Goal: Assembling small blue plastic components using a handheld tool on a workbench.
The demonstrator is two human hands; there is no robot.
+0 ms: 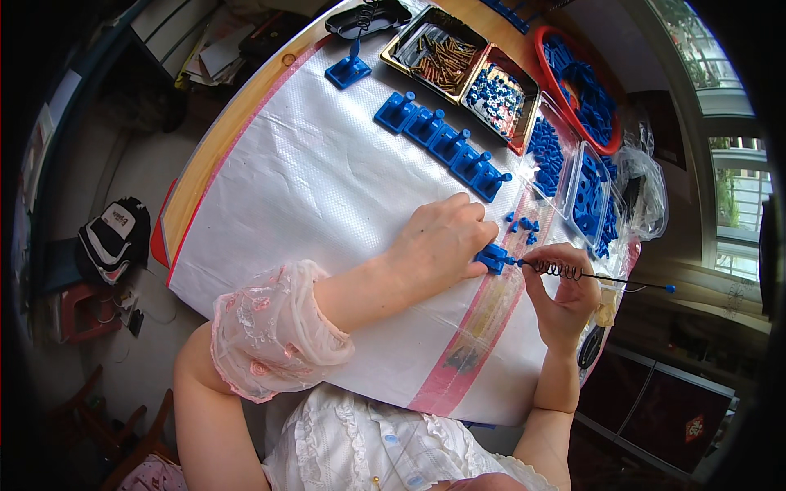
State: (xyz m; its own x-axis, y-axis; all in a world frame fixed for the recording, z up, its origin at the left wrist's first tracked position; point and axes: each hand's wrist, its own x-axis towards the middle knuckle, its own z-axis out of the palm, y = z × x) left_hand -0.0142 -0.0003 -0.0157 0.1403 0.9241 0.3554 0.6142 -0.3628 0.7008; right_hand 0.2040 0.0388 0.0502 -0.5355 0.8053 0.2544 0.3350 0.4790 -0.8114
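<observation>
My left hand [446, 237] is closed on a small blue plastic base [493, 259] at the right of the table. In my right hand [565, 295], pinched between thumb and fingers, is a black coiled spring wire [558, 269]. One end of the wire meets the blue base, though the exact joint is too small to make out. Its other end runs out straight to the right and carries a small blue tip [670, 289]. Just beyond my hands lie several small blue plastic pieces [524, 225].
Several blue bases with upright posts [446, 146] stand in a row farther back. One blue base with a coiled wire [349, 72] is at the far left. Trays of brass-coloured screws [446, 57] and small beads [496, 96], plus a red basin [544, 49] and clear box [583, 164] of blue parts, line the back right.
</observation>
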